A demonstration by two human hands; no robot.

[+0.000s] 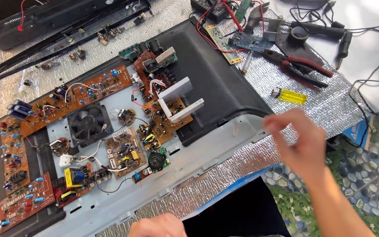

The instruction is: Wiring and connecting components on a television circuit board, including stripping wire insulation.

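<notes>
My right hand [297, 138] hovers blurred over the right corner of a grey metal chassis plate [207, 153], fingers apart, nothing in it. Only the knuckles of my left hand [156, 226] show at the bottom edge, near the plate's front rim; its grip is hidden. On the plate lie several brown circuit boards [84, 94], a black cooling fan [89, 124], a white heat-sink bracket [178, 103] and a small green board with a black round part [158, 161]. A black plastic back cover [216, 79] lies under the plate's far side.
Silver foil matting [312, 109] covers the work surface. Red-handled pliers [301, 66], a yellow lighter [289, 95], a screwdriver [246, 61], small green boards with red wires [224, 37] and black cables [365, 48] lie at the back right. A black frame [49, 19] sits at back left.
</notes>
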